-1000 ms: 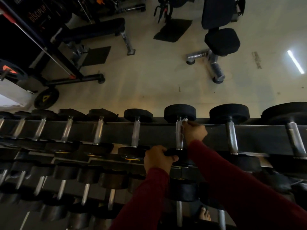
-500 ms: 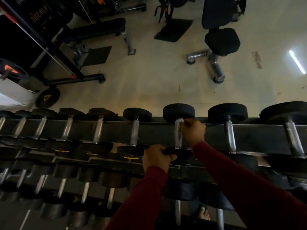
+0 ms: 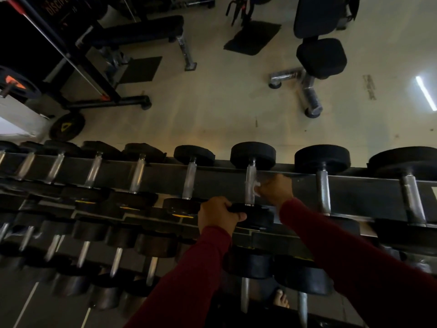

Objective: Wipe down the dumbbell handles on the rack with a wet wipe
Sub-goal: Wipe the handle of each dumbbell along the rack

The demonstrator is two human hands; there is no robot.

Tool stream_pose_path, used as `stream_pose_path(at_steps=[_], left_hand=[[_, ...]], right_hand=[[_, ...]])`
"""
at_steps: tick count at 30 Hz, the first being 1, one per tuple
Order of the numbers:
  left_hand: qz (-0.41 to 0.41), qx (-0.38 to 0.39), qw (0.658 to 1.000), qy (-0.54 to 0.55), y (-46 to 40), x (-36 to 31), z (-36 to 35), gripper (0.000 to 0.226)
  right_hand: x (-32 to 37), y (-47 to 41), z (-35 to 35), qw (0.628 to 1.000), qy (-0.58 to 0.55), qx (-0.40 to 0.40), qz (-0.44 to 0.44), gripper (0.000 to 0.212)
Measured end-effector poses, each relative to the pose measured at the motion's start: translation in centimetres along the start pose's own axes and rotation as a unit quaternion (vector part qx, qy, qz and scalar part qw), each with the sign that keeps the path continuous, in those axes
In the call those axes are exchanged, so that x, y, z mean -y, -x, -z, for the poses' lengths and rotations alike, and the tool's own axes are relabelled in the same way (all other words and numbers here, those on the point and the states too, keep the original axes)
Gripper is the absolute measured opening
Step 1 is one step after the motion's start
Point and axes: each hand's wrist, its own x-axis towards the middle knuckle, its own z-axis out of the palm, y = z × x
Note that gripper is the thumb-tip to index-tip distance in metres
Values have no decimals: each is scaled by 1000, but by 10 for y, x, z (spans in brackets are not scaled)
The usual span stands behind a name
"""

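Note:
A dark dumbbell rack (image 3: 220, 181) runs across the view with a row of black dumbbells on its top tier. My right hand (image 3: 275, 189) holds a pale wet wipe (image 3: 257, 185) pressed against the right side of one chrome dumbbell handle (image 3: 250, 181), near its middle. My left hand (image 3: 218, 215) grips the near black head (image 3: 254, 214) of that same dumbbell, thumb on top. Both arms wear dark red sleeves. Most of the wipe is hidden inside my fist.
More dumbbells fill the top tier on both sides and a lower tier (image 3: 118, 254) below. Beyond the rack is bare floor with a flat bench (image 3: 142, 29), a seat bench (image 3: 319, 58), a weight plate (image 3: 66, 126) and a black mat (image 3: 253, 37). A bare foot (image 3: 281, 299) shows under the rack.
My right hand with the wipe has slid down the handle from just under the far head to about its middle. My left hand has kept its grip on the near head.

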Motion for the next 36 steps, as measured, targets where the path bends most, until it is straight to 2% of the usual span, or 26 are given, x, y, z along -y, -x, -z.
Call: stream_pose_path(at_steps=[3, 5, 8, 10, 12, 15, 17, 19, 21, 23, 26, 28, 31, 34, 36], left_hand=[[4, -3, 1000, 1, 0, 0, 1, 39], [1, -4, 1000, 3, 0, 0, 1, 40], [-4, -8, 1000, 0, 1, 1, 1, 40], [-3, -8, 1000, -1, 0, 1, 2, 41], [0, -9, 1000, 3, 1, 2, 2, 41], [-5, -13, 1000, 6, 2, 3, 2, 43], [-4, -10, 1000, 14, 2, 4, 2, 41], [-1, -7, 1000, 18, 2, 4, 3, 37], [-5, -6, 1000, 19, 1, 5, 3, 36], [-9, -4, 1000, 22, 0, 6, 3, 36], [-21, -12, 999, 21, -2, 9, 1, 41], [-33, -12, 999, 17, -2, 11, 0, 41], [-66, 2, 998, 14, -3, 17, 0, 41], [-105, 40, 993, 20, -9, 25, 3, 38], [-145, 51, 988, 14, -14, 29, 5, 34]], right_hand=[[-10, 17, -5, 995, 78, 57, 32, 27], [-8, 21, -2, 993, 97, 52, 35, 27], [5, 17, -1, 1000, 18, -24, 0, 22], [18, 6, -2, 993, -42, -104, 36, 20], [30, -5, 0, 986, -27, -135, 95, 15], [36, -19, 7, 975, 59, -96, 194, 18], [26, -18, 8, 963, 119, -23, 242, 16], [16, -11, 6, 936, 194, 48, 290, 10], [12, -4, 6, 911, 233, 77, 332, 5], [16, -7, 10, 896, 247, 72, 361, 9], [28, -22, 17, 880, 302, 28, 366, 7], [33, -24, 15, 883, 305, 4, 357, 15], [31, -11, 5, 881, 304, 25, 362, 17], [26, 10, 3, 908, 256, 66, 324, 16], [20, 16, 11, 945, 180, 67, 265, 14]])
